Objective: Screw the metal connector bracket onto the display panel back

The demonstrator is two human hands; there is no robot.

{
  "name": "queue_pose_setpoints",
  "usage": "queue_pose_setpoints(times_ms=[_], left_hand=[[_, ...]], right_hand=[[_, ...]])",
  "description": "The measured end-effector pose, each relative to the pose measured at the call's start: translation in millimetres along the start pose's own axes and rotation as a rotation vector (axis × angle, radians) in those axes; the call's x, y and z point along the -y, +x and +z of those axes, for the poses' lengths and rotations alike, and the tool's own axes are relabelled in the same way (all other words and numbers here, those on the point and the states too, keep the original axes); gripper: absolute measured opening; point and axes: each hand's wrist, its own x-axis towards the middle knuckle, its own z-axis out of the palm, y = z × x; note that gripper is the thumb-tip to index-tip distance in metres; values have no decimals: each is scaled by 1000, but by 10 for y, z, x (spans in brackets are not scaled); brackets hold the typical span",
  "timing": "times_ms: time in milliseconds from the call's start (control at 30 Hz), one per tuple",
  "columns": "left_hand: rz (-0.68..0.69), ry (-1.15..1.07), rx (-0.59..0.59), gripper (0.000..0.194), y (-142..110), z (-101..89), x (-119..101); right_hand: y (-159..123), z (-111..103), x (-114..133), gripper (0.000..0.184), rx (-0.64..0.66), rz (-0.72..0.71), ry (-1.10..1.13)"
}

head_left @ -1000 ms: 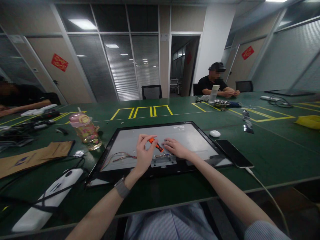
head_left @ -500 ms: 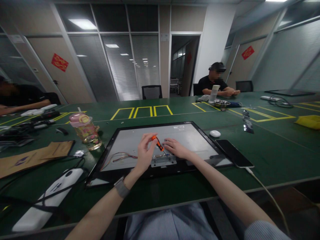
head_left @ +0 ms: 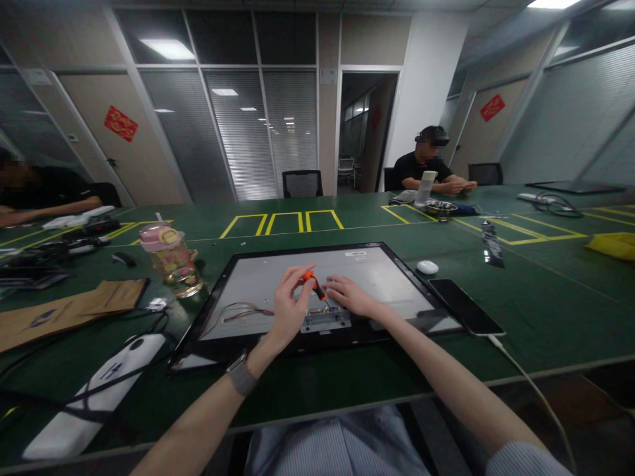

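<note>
My left hand (head_left: 290, 301) is closed round the orange-and-black handle of a screwdriver (head_left: 318, 289). The tool tilts, its tip pointing down at a metal bracket with connectors (head_left: 323, 322) along the near edge of a flat display panel (head_left: 397, 281). The panel lies on the table, grey back up inside a black frame. Beside the screwdriver's tip, my right hand (head_left: 353, 297) rests on the panel with fingers stretched out and low. What is under those fingertips is hidden. Thin coloured wires (head_left: 238, 309) lie on the panel left of my left hand.
Left of the panel stand a drink bottle (head_left: 171, 261), a brown paper bag (head_left: 74, 307) and a white power strip (head_left: 94, 396) with black cables. A phone (head_left: 466, 307) on a cable and a white case (head_left: 427, 267) lie right. Two people sit across the green table (head_left: 278, 231).
The view has shifted very slightly. Both hands stay in place, with the screwdriver still at the bracket and its handle turned a little.
</note>
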Motion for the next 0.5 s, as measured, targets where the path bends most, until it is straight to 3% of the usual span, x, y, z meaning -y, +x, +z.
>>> queue_pose_setpoints(times_ms=[267,500], left_hand=[[-112,-183,112,38,-13,-14,22],[-76,-39,64,30,31,-18,48]], right_hand=[[-5,-16,14,42,4,-5,-3],[-5,-21,18,43,5,-19,-7]])
